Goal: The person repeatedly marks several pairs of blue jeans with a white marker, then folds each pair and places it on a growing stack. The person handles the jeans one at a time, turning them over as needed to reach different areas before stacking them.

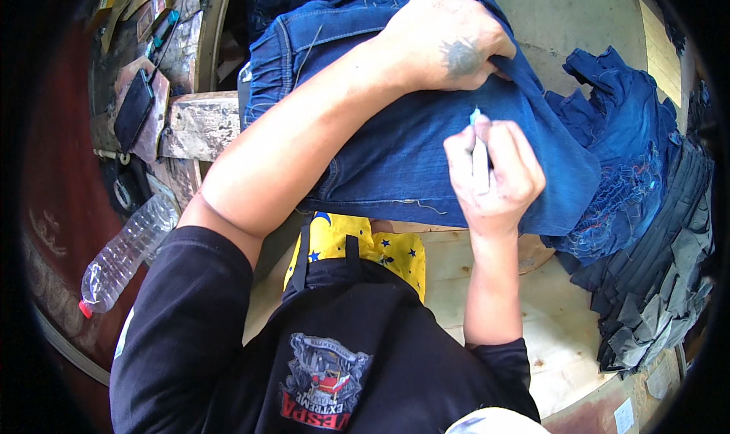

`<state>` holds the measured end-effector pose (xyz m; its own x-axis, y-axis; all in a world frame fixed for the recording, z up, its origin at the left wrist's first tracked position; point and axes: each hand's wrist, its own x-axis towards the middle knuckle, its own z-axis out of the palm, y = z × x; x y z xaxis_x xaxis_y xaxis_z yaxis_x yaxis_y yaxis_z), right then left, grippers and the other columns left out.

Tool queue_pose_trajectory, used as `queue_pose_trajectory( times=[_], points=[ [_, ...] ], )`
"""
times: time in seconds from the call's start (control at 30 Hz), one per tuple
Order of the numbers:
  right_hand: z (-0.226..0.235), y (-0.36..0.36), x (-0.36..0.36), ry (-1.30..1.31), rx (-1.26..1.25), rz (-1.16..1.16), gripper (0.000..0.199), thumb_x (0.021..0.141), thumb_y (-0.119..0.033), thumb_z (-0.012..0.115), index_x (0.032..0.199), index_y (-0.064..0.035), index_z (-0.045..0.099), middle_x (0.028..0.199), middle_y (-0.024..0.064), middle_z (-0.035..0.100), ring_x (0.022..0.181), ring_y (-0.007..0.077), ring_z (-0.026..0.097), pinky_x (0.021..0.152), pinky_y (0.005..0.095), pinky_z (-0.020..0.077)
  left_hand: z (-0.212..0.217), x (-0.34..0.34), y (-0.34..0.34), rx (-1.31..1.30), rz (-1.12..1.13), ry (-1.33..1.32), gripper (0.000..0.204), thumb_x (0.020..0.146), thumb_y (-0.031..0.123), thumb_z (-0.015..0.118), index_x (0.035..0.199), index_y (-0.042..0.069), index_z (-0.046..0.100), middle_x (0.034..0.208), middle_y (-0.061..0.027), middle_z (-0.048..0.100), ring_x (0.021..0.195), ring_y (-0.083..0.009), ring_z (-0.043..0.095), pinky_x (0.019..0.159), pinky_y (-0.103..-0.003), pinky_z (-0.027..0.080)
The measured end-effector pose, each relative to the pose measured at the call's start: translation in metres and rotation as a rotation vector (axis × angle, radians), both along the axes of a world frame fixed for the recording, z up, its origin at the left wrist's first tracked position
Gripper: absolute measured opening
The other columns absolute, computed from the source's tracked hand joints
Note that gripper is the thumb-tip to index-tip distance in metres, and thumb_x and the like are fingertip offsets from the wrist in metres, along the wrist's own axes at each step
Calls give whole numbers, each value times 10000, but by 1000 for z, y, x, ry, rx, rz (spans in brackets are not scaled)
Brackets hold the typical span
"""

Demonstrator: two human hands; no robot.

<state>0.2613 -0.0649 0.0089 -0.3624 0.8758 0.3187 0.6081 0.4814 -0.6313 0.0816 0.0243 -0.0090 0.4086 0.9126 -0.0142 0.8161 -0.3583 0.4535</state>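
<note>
A white curved object (494, 422), cropped and unidentifiable, lay nearest the camera, in front of your black shirt (228, 373). The blue denim garment (395, 156) was spread ahead of you, its gathered waistband toward the left. Your left hand (449, 45) was on its upper part, fingers curled closed on the cloth. Your right hand (498, 172) gripped a slim white tool (480, 166), blue tip at the denim; tip contact could not be determined. A crumpled blue garment (623, 145) lay just beside, on the right.
</note>
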Motion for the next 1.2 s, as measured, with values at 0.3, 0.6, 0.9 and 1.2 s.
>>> queue_pose_trajectory(
  times=[0.3, 0.6, 0.9, 1.2],
  points=[
    [8, -55, 17, 74, 46, -5, 140, 775, 87, 771, 898, 50, 717, 782, 156, 682, 594, 277, 681, 560, 351, 576, -3, 1, -2, 158, 6, -254, 182, 761, 172, 733, 917, 108, 798, 889, -147, 774, 861, -363, 770, 763, -487, 600],
    [-19, -16, 7, 88, 162, -80, 171, 770, 83, 771, 916, 4, 729, 774, 120, 668, 580, 276, 666, 549, 363, 560, -5, 2, 1, 72, 47, -129, 172, 761, 161, 735, 902, 103, 814, 849, -194, 768, 846, -385, 771, 767, -488, 604],
    [6, -47, 19, 128, 64, -50, 179, 759, 94, 780, 915, 32, 716, 725, 120, 652, 571, 252, 662, 533, 352, 555, -6, 5, 2, 92, 48, -123, 191, 774, 152, 727, 932, 101, 821, 871, -200, 771, 879, -403, 768, 802, -497, 604],
    [-9, -37, 22, 73, 77, -60, 153, 761, 101, 778, 879, 28, 713, 739, 118, 642, 563, 242, 646, 526, 338, 537, -8, 6, 2, 115, 36, -102, 204, 779, 146, 720, 950, 109, 823, 879, -200, 769, 899, -401, 763, 823, -494, 605]
  ],
)
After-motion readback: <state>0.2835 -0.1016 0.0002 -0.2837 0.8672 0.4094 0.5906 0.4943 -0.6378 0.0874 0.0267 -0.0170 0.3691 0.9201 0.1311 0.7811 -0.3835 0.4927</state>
